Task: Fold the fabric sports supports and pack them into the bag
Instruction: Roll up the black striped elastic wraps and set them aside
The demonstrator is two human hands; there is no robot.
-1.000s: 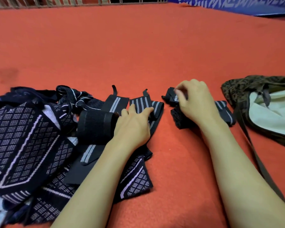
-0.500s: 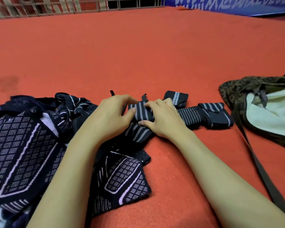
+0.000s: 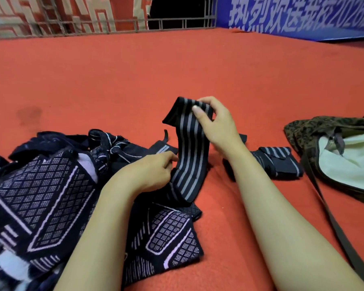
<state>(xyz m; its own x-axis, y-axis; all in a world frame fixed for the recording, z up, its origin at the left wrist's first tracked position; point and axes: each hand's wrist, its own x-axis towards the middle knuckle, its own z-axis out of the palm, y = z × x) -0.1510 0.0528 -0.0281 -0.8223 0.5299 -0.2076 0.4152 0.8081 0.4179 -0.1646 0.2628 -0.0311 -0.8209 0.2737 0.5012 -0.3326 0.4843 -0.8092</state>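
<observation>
Striped wrap (image 3: 189, 156), centre frame: soft, light, stretchy. Right hand (image 3: 216, 124) pinches its top end; left hand (image 3: 153, 173) probably grips lower edge. Bag (image 3: 324, 131) lies right.

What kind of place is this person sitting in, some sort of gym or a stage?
Probably a sports hall or event venue, not a home. A wide red carpeted floor runs back to a metal railing, and a blue banner with large white characters lines the edge.
</observation>
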